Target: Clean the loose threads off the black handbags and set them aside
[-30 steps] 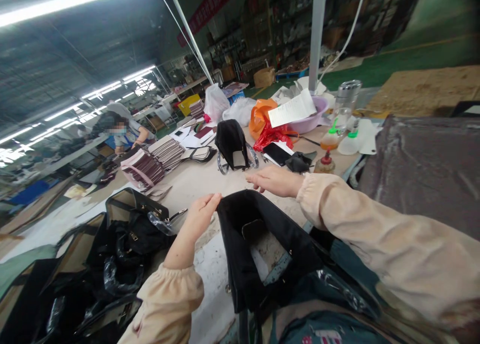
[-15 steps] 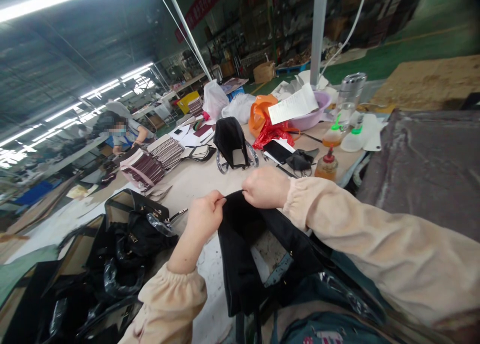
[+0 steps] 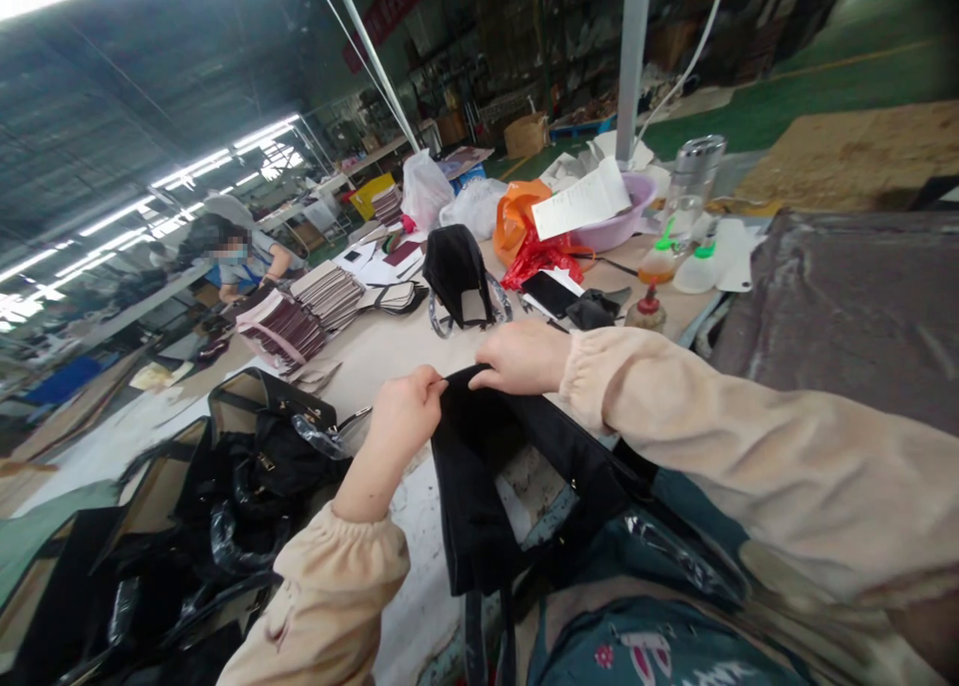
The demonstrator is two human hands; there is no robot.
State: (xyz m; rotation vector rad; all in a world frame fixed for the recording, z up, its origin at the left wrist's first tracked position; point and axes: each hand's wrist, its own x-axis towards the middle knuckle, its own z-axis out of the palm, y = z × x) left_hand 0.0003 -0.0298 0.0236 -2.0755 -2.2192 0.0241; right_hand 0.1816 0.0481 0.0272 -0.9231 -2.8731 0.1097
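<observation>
A black handbag body (image 3: 479, 516) hangs at the table's near edge, its opening facing up and its lower end open to the tabletop. My left hand (image 3: 405, 411) pinches its far left corner between thumb and fingers. Close beside it, my right hand (image 3: 520, 356) grips the far rim, with the thumb on the inside and the fingers over the outer side. Plastic-wrapped handles (image 3: 685, 556) dangle on the near side against the dark green apron (image 3: 644, 636). A similar black bag (image 3: 457, 277) stands upright on the table beyond my hands.
Several black bags (image 3: 277, 446) lie piled on the left. Stacks of maroon and cream pieces (image 3: 281, 327) stand behind them. Farther right are a phone (image 3: 550, 293), a red-capped glue jar (image 3: 645, 314), green-tipped bottles (image 3: 696, 267) and a purple basin (image 3: 636, 202). A co-worker (image 3: 232, 252) sits far left.
My right hand's fingers have loosened and spread along the rim from a tighter fist. The left hand keeps its pinch. The whole view has shifted slightly.
</observation>
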